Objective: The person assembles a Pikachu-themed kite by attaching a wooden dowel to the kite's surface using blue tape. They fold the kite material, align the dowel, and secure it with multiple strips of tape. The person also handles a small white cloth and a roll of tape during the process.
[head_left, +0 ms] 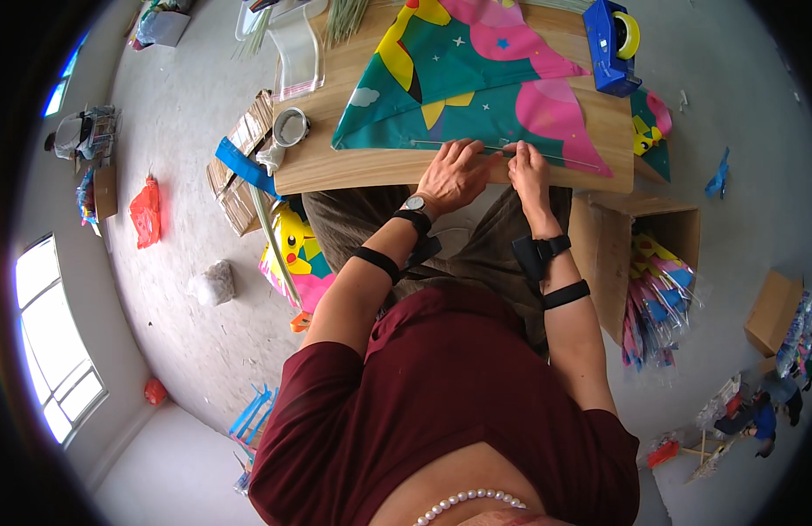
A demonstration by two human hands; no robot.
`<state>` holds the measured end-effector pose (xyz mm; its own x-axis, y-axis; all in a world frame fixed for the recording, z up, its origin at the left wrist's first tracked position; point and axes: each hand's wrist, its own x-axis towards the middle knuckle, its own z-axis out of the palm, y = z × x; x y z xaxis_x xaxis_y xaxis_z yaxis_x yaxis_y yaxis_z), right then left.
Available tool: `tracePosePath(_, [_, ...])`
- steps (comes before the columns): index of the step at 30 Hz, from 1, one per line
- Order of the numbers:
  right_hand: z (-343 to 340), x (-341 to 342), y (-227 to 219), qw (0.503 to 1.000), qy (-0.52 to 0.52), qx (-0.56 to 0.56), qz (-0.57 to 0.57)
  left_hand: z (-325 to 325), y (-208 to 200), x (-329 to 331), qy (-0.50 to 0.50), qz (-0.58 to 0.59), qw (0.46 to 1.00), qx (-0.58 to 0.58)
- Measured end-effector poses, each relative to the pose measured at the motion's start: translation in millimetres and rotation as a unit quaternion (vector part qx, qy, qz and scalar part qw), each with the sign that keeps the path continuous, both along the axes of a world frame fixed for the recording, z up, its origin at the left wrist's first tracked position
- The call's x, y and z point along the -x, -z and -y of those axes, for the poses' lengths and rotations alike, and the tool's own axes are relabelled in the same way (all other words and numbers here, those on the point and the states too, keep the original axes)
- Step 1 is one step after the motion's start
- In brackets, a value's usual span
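A kite of green and pink cloth with a yellow cartoon figure lies spread on the wooden table. Along its near edge runs a thin pale rod. My left hand is bent over that edge, its fingers closed at the rod. Close beside it, my right hand pinches at the same edge near the middle of the rod. What sits between the right fingertips is too small to make out.
A blue tape dispenser stands at the table's far right. A small round tin and a clear plastic tray are on the left. An open carton of packed kites stands right of my legs; flattened cardboard lies left.
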<state>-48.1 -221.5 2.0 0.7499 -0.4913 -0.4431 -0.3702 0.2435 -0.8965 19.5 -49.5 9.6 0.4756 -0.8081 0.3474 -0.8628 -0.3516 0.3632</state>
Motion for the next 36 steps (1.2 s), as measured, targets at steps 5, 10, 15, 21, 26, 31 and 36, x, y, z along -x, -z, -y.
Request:
tracePosePath(5, [1, 2, 8, 0.999, -0.011, 0.046, 0.017, 0, 0, 0, 0.000, 0.000, 1.000, 0.000])
tracePosePath(10, [-2, 1, -1, 0.998, 0.026, 0.017, 0.060, -1, 2, -1, -0.004, -0.004, 1.000, 0.002])
tracePosePath(15, [12, -6, -12, 0.998, 0.045, -0.035, 0.037, 0, 0, 1, -0.009, -0.002, 1.000, 0.010])
tracePosePath(21, [20, -16, -18, 0.933, -0.137, 0.332, 0.014, -1, 2, 0, -0.013, 0.006, 1.000, 0.004])
tracePosePath(26, [22, -23, -15, 0.893, -0.168, 0.417, 0.021, 0, 0, 2, -0.013, -0.003, 1.000, 0.012])
tracePosePath(31, [18, -24, -28, 0.871, -0.181, 0.458, -0.001, -2, 1, 1, -0.012, -0.007, 1.000, 0.007])
tracePosePath(36, [23, -22, -24, 0.846, -0.181, 0.501, 0.010, -1, -3, 1, -0.009, -0.007, 1.000, 0.006])
